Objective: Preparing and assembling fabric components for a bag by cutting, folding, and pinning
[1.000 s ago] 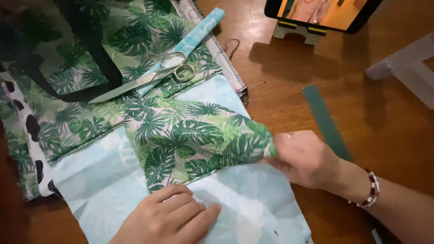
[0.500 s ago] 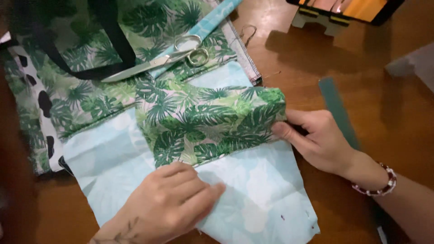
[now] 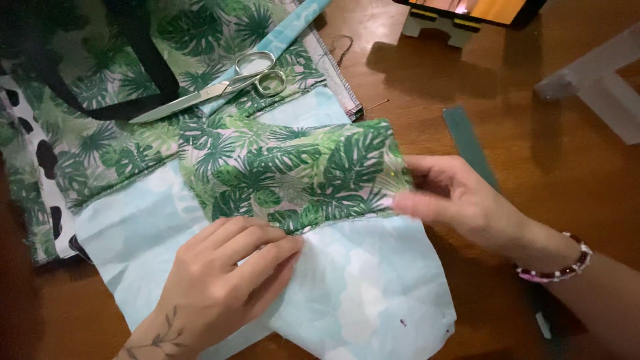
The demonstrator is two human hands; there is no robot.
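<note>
A folded piece of green leaf-print fabric [image 3: 293, 170] lies across a pale blue fabric sheet [image 3: 360, 287] on a wooden table [image 3: 427, 93]. My left hand [image 3: 220, 283] presses flat on the blue sheet, fingertips at the lower edge of the leaf-print piece. My right hand [image 3: 460, 200] pinches the right end of the leaf-print piece, where a yellow-headed pin [image 3: 398, 176] sticks in the cloth. A beaded bracelet [image 3: 560, 270] circles my right wrist.
Silver scissors [image 3: 220, 83] rest on more leaf-print fabric [image 3: 100, 143] at the upper left, beside a black strap [image 3: 143, 63] and black-and-white spotted cloth [image 3: 37, 160]. A dark green ruler [image 3: 470, 143] lies right of the fabric. A phone on a white stand [image 3: 437, 23] sits at the top.
My left hand slid up to the lower edge of the leaf-print piece. My right hand kept its pinch on the right end. The view shifted slightly.
</note>
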